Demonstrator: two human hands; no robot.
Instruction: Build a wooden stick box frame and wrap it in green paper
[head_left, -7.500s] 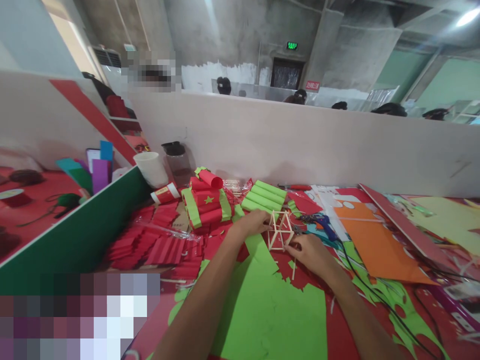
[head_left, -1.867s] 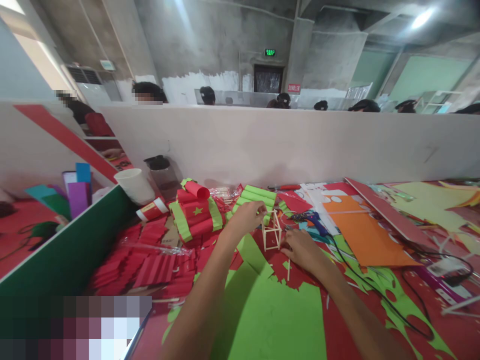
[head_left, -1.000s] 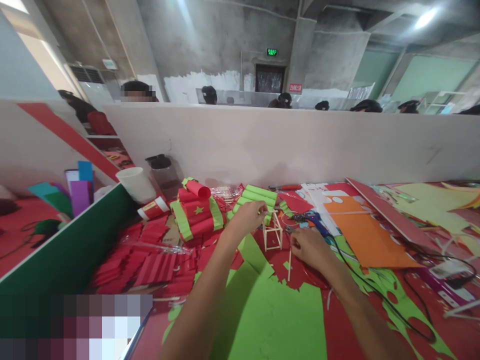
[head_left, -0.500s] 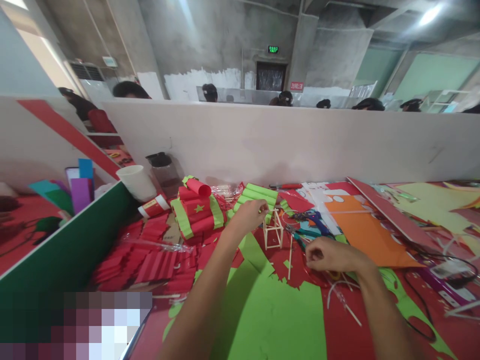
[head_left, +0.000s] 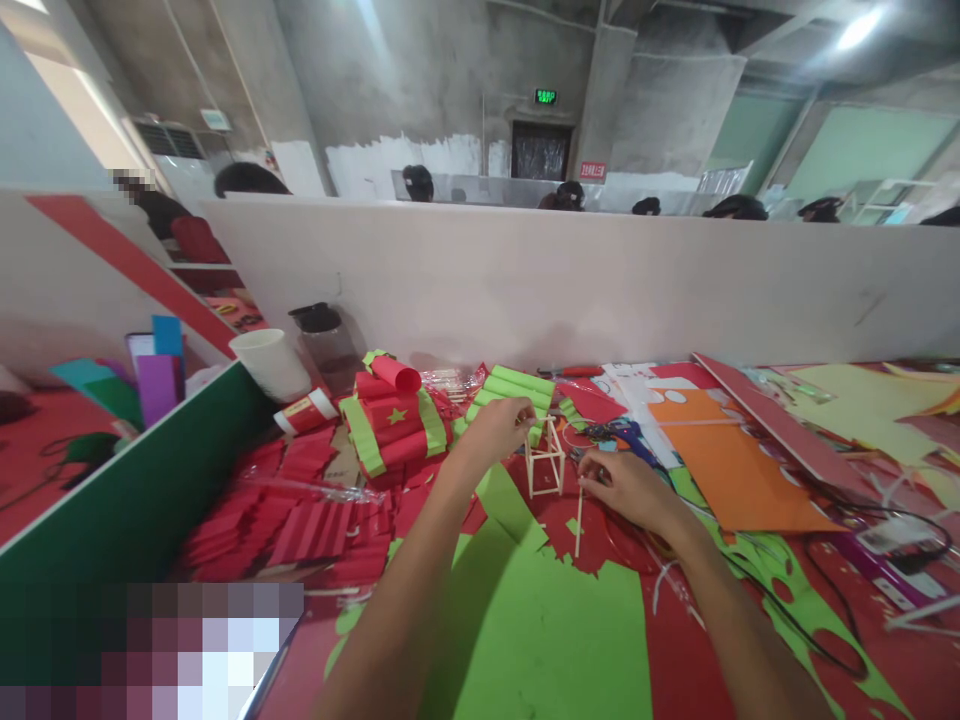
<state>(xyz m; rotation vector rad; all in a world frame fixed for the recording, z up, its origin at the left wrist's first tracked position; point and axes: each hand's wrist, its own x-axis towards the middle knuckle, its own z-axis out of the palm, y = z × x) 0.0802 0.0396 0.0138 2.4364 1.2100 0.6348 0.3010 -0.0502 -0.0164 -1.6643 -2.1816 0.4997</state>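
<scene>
My left hand point(head_left: 501, 428) is closed, its fingertips pinched at the upper left corner of a small open box frame point(head_left: 546, 468) made of thin pale sticks. The frame stands on red paper, and my fingers partly cover its top. Just right of it, my right hand point(head_left: 628, 488) has thumb and finger closed at the upper end of a loose wooden stick point(head_left: 578, 528). That stick lies on the red surface, its lower end pointing toward me. A large green paper sheet point(head_left: 555, 630) with a jagged upper edge spreads below both hands.
Pliers point(head_left: 628, 437) lie behind my right hand. Folded red paper strips point(head_left: 315, 530) and a red-and-green paper model point(head_left: 397, 420) are on the left, near a white cup point(head_left: 271, 362). Orange sheets point(head_left: 739, 470) lie right. A white partition point(head_left: 525, 285) closes off the back.
My right hand has moved left and slightly up, from beside the pliers' handles to the loose stick's upper end. My left hand and the stick frame have stayed in place.
</scene>
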